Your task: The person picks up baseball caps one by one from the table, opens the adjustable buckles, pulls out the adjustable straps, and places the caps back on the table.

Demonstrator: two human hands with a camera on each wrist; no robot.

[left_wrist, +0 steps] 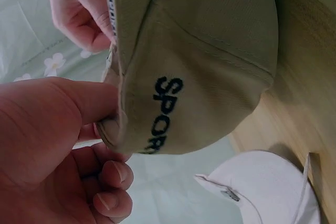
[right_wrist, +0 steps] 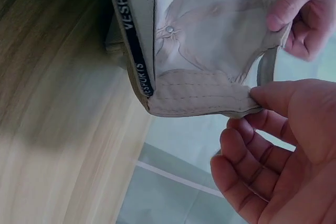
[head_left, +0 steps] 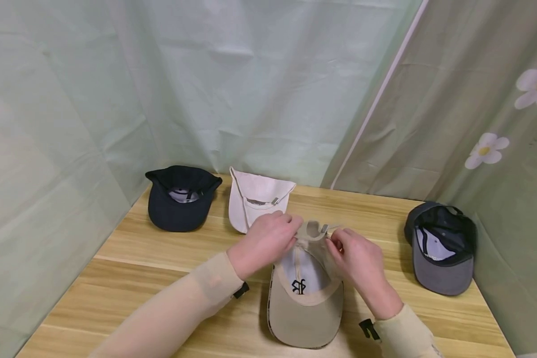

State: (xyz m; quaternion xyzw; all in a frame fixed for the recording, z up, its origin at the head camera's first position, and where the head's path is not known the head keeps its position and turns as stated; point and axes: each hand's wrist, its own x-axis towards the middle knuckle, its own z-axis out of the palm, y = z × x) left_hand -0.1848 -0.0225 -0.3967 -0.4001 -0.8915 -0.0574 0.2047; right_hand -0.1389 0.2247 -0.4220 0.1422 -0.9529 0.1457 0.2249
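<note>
A beige baseball cap (head_left: 305, 318) lies in front of me, its inside facing up and its brim pointing toward me. Dark embroidered letters mark its side in the left wrist view, and a lettered tape edges the brim in the right wrist view. My left hand (head_left: 268, 241) pinches the back rim left of the strap opening. With thumb and fingers, my right hand (head_left: 360, 261) pinches the rim at the other side, close to the metal buckle (head_left: 324, 228). The adjusting strap (right_wrist: 268, 66) spans the gap between both hands.
A black cap (head_left: 179, 211) and a white cap (head_left: 261, 189) sit along the back of the wooden table (head_left: 161, 263). At the right edge lies a grey cap (head_left: 443, 271). Curtains (head_left: 268, 89) hang close behind and at both sides.
</note>
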